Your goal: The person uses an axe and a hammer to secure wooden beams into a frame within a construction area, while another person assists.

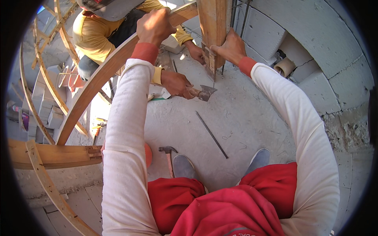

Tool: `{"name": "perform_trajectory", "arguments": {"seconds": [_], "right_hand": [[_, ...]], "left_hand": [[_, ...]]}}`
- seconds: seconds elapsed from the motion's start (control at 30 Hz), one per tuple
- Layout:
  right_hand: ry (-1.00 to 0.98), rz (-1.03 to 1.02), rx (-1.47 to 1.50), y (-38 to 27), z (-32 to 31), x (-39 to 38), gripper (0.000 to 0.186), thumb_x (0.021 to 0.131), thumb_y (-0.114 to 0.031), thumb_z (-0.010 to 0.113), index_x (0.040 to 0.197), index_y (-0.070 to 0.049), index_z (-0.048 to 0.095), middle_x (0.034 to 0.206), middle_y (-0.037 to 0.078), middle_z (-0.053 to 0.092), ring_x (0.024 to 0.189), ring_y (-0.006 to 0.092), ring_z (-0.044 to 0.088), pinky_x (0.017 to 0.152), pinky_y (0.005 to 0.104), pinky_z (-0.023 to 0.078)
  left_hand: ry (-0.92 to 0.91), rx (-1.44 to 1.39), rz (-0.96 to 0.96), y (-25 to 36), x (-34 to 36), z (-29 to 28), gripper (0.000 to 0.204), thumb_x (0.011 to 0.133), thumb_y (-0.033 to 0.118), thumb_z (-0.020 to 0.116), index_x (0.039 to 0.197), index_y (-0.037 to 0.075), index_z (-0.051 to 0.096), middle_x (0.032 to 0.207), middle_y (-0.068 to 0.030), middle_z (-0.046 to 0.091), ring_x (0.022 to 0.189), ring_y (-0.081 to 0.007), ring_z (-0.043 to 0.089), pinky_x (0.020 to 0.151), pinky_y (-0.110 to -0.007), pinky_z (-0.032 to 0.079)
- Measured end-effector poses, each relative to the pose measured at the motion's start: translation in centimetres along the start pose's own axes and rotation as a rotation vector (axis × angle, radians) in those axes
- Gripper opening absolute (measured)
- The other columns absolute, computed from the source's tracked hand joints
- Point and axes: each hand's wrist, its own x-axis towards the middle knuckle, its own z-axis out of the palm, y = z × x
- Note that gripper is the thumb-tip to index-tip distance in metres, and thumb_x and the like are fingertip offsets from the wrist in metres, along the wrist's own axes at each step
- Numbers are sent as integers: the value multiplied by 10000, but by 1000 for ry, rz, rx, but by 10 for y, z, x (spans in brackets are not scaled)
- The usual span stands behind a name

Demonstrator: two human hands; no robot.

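Note:
Both my arms reach forward in white sleeves with red cuffs. My left hand (155, 27) is closed over the upper part of a long wooden strip (88, 92), which slants down to the left. My right hand (230, 49) grips the right edge of an upright wooden board form (213, 23), thumb across its face. A co-worker in a yellow shirt (94, 37) crouches opposite me. One of the co-worker's hands (177, 84) holds a hatchet (204, 93) near the form's foot. The co-worker's other hand (195, 53) is at the form's lower left edge.
A claw hammer (169, 157) lies beside my left shoe (184, 167). A dark metal rod (212, 134) rests on the concrete floor (248, 118). Pale block walls (315, 35) rise on the right, with a pipe end (284, 67) in a gap. Pliers (98, 128) and wooden strips (51, 86) are left.

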Motion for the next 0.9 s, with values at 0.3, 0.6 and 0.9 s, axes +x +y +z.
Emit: {"name": "perform_trajectory", "arguments": {"seconds": [0.3,0.6,0.9], "right_hand": [[-16,22,2,-5,-3,0,685,661,-333,842,1121,90,562,1090,296,682,1013,427,703,910,467,570],[-25,28,2,-9,-4,0,688,663,-343,849,1121,84,564,1095,284,680,1021,429,699,916,469,568],[-21,30,-7,-10,-5,0,687,662,-336,853,1124,81,562,1106,287,679,1025,430,697,921,465,567]], "left_hand": [[12,-5,25,-6,2,3,423,703,374,792,1050,140,730,921,-130,761,867,-316,748,740,-443,603],[58,-13,49,-8,1,4,384,703,346,790,1025,147,725,904,-124,760,861,-316,748,724,-438,601],[44,-8,25,-6,1,0,355,696,336,810,991,151,737,906,-117,765,885,-310,752,740,-416,605]]}}
